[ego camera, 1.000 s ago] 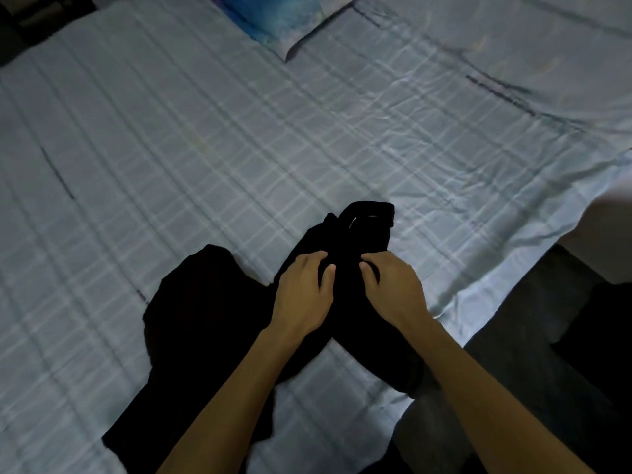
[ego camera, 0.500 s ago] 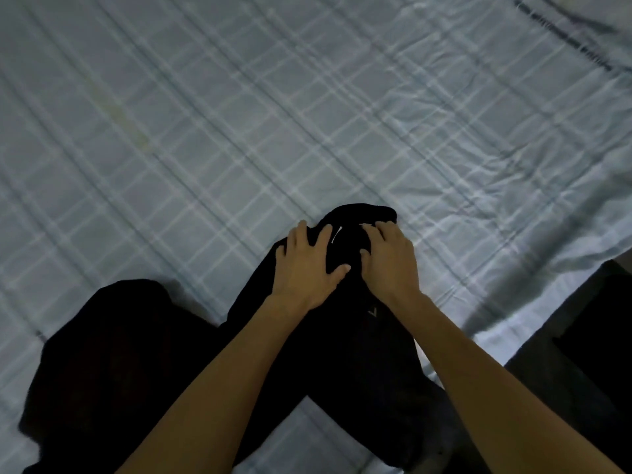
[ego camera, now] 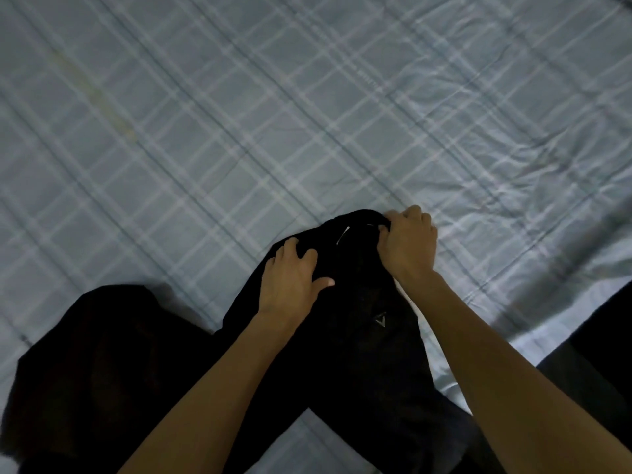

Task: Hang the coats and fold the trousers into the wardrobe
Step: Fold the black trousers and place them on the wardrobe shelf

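While black trousers (ego camera: pixel 369 354) lie crumpled on the plaid bedsheet (ego camera: pixel 239 131), right hand (ego camera: pixel 407 244) grip clamped on the waistband's far edge, left hand (ego camera: pixel 290 282) pressing flat, fingers spread, small pale logo (ego camera: pixel 380 319) below.

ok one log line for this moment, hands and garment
left hand: flat on black garment | right hand: gripping its top edge | garment: crumpled, unfolded | surface: plaid bed sheet

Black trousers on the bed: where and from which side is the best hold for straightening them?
Probably the bunched far edge of the black trousers, from above, one hand per corner. The right hand already pinches that edge; the left hand lies flat nearby. The rest trails limp toward the person.
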{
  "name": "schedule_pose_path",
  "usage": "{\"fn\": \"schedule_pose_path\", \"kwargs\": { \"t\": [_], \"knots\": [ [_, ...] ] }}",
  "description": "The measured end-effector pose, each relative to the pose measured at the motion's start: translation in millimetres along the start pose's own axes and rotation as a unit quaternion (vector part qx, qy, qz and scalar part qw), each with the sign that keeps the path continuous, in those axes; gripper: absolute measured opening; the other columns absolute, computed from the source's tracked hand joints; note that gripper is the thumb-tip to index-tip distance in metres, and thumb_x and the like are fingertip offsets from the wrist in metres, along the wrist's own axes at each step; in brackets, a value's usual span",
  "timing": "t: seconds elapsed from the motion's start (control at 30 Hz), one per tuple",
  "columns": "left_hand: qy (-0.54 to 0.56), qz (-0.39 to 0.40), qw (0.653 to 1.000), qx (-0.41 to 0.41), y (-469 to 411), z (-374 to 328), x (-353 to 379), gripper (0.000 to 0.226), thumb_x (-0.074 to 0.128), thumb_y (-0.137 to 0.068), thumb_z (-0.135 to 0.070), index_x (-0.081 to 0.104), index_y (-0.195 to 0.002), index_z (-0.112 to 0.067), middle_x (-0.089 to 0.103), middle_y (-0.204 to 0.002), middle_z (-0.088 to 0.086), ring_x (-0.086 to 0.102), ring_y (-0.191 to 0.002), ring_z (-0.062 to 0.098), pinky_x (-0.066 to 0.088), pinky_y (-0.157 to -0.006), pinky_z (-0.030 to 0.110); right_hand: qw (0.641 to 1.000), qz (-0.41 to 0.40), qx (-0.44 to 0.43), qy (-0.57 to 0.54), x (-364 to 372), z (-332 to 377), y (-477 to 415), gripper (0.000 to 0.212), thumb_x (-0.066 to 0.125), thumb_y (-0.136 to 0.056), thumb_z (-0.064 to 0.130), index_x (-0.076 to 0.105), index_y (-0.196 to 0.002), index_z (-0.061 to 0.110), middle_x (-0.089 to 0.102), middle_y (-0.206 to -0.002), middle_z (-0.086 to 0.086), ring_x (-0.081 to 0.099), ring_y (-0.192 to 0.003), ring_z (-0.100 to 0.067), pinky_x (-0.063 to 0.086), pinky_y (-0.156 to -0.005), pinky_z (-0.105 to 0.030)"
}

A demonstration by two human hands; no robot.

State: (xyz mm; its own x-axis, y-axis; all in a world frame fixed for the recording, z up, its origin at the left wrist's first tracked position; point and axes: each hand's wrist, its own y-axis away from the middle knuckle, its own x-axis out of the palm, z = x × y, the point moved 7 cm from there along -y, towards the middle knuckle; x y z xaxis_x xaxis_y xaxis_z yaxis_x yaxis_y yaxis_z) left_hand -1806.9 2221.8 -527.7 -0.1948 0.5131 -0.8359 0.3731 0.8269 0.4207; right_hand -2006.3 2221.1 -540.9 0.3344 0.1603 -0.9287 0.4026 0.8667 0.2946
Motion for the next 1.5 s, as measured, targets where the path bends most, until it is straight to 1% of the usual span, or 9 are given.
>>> {"fn": "schedule_pose_path", "kwargs": {
  "t": [0.2,0.37,0.5,0.77,0.93,1.07,1.23,1.37,1.5],
  "knots": [
    [0.087,0.009,0.995,-0.056,12.9,-2.9,8.2,0.078,0.047,-0.073,-0.078,0.047,-0.124,-0.019,0.012,-0.155,0.015,0.029,-0.136,0.031,0.042,-0.097,0.055,1.000,-0.003,-0.007,-0.028,-3.0,-2.3,18.9,0.026,0.040,-0.096,0.020,0.060,-0.101,0.006,0.061,-0.101,-0.014,0.057,-0.092,-0.030,0.041,-0.082,-0.040],
    [0.147,0.066,0.980,-0.116,31.9,-40.4,42.0,0.120,0.056,-0.055,-0.086,0.005,-0.145,-0.025,-0.036,-0.148,0.014,-0.009,-0.144,0.034,0.019,-0.110,0.062,0.989,0.101,-0.056,-0.092,-0.9,-6.3,45.6,0.061,0.028,-0.074,0.022,0.049,-0.131,0.014,0.055,-0.127,-0.010,0.053,-0.113,-0.028,0.039,-0.100,-0.046],
    [0.097,0.040,0.987,-0.124,40.2,-57.8,53.0,0.117,0.069,-0.064,-0.068,-0.004,-0.144,-0.026,-0.038,-0.145,0.021,-0.016,-0.142,0.037,0.012,-0.111,0.061,0.984,0.126,-0.100,-0.071,4.5,-10.6,51.7,0.067,0.043,-0.071,0.014,0.040,-0.138,0.013,0.049,-0.134,-0.011,0.047,-0.120,-0.030,0.040,-0.099,-0.049],
    [0.075,-0.007,0.994,-0.085,32.3,-50.5,49.5,0.085,0.055,-0.093,-0.027,-0.008,-0.149,-0.022,-0.018,-0.149,0.034,0.004,-0.143,0.042,0.033,-0.109,0.050,0.990,0.048,-0.088,-0.100,8.6,-9.9,36.5,0.033,0.048,-0.092,0.006,0.055,-0.124,0.009,0.062,-0.107,-0.015,0.058,-0.098,-0.032,0.046,-0.084,-0.039],
    [0.131,-0.066,0.987,-0.070,55.6,-27.3,20.3,0.088,0.044,-0.097,-0.017,-0.033,-0.139,-0.026,0.010,-0.155,0.023,0.060,-0.101,0.027,0.052,-0.066,0.032,0.991,-0.012,-0.089,-0.095,-22.5,1.8,50.3,0.020,0.047,-0.095,0.016,0.065,-0.102,0.009,0.063,-0.087,-0.009,0.060,-0.077,-0.025,0.049,-0.072,-0.042],
    [0.179,-0.117,0.971,-0.111,84.9,0.4,-31.9,0.075,0.041,-0.099,-0.015,-0.014,-0.148,-0.021,0.054,-0.129,0.012,0.059,-0.083,0.018,0.052,-0.072,0.035,0.989,-0.064,-0.108,-0.072,-66.3,20.6,68.5,0.017,0.049,-0.093,0.011,0.065,-0.096,0.010,0.060,-0.083,-0.009,0.057,-0.074,-0.027,0.046,-0.069,-0.042],
    [0.205,-0.223,0.949,-0.086,126.9,22.7,-130.9,0.030,0.043,-0.097,-0.010,0.047,-0.127,-0.009,0.061,-0.104,0.005,0.059,-0.091,0.020,0.048,-0.084,0.036,0.975,-0.154,-0.143,-0.068,-155.2,54.5,96.2,0.018,0.052,-0.090,0.006,0.066,-0.101,0.011,0.061,-0.085,-0.010,0.056,-0.076,-0.026,0.046,-0.072,-0.042],
    [0.223,-0.292,0.929,-0.037,180.1,14.5,-216.6,0.014,0.044,-0.095,-0.007,0.054,-0.094,-0.017,0.061,-0.088,-0.006,0.059,-0.080,0.015,0.047,-0.071,0.028,0.958,-0.216,-0.169,-0.086,-235.9,87.6,138.0,0.020,0.053,-0.092,0.009,0.066,-0.105,0.013,0.063,-0.088,-0.009,0.057,-0.079,-0.025,0.046,-0.075,-0.043],
    [0.216,-0.359,0.908,0.004,238.9,-1.6,-288.4,0.021,0.045,-0.095,-0.009,0.058,-0.110,-0.015,0.063,-0.101,-0.006,0.056,-0.084,0.009,0.043,-0.075,0.025,0.937,-0.273,-0.186,-0.109,-312.8,120.3,188.5,0.016,0.052,-0.092,0.013,0.066,-0.099,0.014,0.063,-0.087,-0.006,0.057,-0.081,-0.025,0.045,-0.078,-0.040]
  ]
}}
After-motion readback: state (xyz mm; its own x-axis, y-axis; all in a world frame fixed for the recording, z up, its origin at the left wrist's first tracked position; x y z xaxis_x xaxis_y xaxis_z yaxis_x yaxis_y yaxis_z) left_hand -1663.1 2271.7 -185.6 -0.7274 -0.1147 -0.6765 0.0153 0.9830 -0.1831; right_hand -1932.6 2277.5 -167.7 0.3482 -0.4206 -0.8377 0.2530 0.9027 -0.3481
